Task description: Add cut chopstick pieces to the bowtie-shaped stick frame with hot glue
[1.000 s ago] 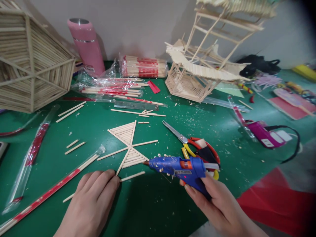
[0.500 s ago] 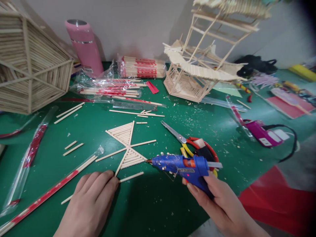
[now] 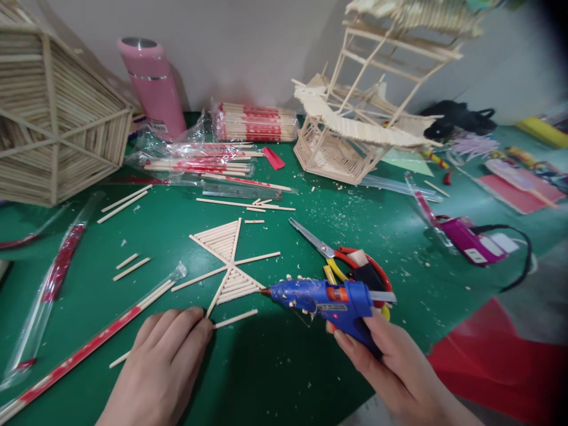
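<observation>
A green table [image 3: 275,367] carries a flat fan of glued sticks [image 3: 227,260], loose sticks [image 3: 124,201], wrapped chopsticks [image 3: 89,346], scissors [image 3: 331,254] and a purple glue gun [image 3: 468,239]. Near the wall stand a pink flask [image 3: 153,86], a chopstick bundle [image 3: 257,121], a stick pavilion [image 3: 350,130] and a hexagonal stick panel [image 3: 53,118]. Wood crumbs [image 3: 355,207] lie scattered around.

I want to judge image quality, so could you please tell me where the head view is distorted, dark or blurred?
Head view: wide-angle bending at the edges, dark vignette top right, even light with soft shadows under the left hand and glue gun; the purple tool and far right clutter look soft.
</observation>
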`<state>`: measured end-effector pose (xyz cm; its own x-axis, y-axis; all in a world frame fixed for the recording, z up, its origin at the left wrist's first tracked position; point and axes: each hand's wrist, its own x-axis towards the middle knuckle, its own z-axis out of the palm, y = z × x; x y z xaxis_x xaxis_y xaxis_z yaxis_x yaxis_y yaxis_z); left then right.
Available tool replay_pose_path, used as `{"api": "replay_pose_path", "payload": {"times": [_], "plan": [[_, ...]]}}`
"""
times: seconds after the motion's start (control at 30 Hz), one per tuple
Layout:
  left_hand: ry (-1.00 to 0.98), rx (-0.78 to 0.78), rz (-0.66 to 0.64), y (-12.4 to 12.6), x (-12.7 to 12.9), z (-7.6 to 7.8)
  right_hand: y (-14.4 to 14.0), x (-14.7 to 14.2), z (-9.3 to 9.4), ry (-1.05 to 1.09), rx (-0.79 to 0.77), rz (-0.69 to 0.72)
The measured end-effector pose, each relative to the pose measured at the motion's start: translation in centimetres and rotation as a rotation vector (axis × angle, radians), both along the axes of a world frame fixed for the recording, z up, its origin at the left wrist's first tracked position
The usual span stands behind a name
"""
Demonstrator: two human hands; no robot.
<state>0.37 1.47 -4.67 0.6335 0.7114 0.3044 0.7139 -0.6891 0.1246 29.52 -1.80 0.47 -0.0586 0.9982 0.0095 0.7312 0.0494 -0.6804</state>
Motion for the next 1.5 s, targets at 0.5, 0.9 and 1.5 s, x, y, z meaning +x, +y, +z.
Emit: {"api": "replay_pose_path", "payload": {"times": [0.5, 0.9, 1.5], "plan": [[0.024, 0.018, -0.02, -0.1, -0.3, -0.2, 0.4, 0.6, 0.0, -0.023, 0.01, 0.084], [-0.002, 0.019, -0.016, 0.1, 0.1, -0.1, -0.6, 1.2, -0.6, -0.088, 0.057, 0.06], [-0.004, -0.002, -0.015, 0.0, 0.1, -0.1, -0.4, 0.6, -0.3, -0.054, 0.02, 0.012]]}}
